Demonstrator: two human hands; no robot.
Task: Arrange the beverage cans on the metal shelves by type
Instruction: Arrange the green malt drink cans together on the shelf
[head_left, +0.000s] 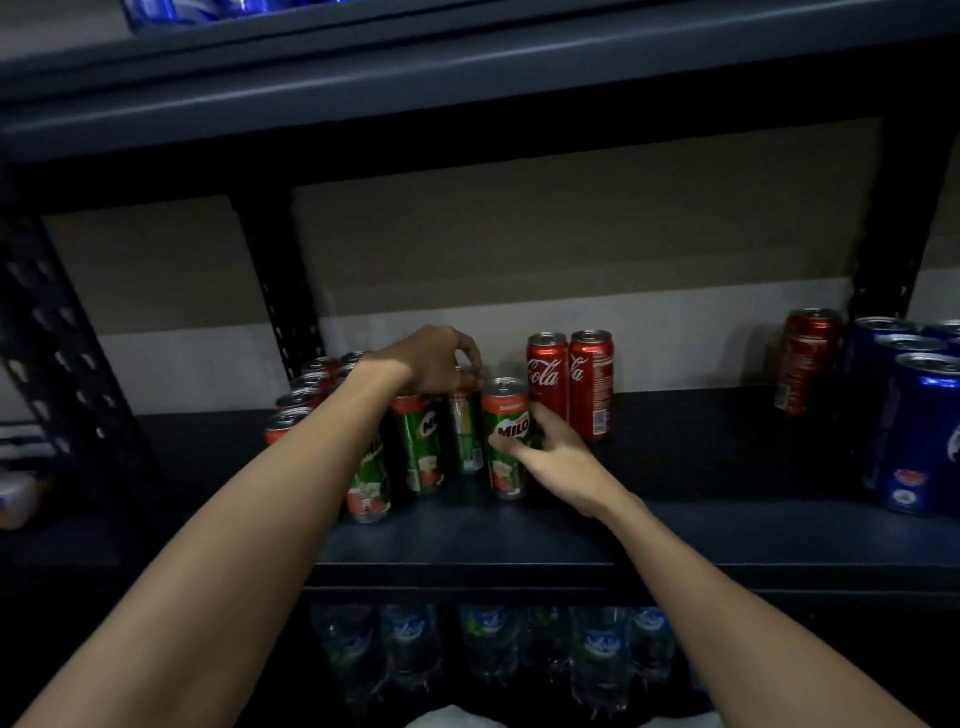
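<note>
Several green Milo cans stand in a cluster on the dark metal shelf (675, 499). My right hand (556, 457) curls round the side of the rightmost Milo can (506, 441). My left hand (436, 364) comes down from above and grips the top of a Milo can (466, 431) at the back of the cluster. Two more Milo cans (421, 447) stand to its left, partly behind my left forearm. Two red Coca-Cola cans (569, 382) stand just behind and right of my right hand.
A row of red cans (306, 395) runs back at the left by the perforated upright (280, 291). Another red can (805, 358) and several blue cans (914, 431) stand at the far right. Water bottles (493, 649) fill the shelf below.
</note>
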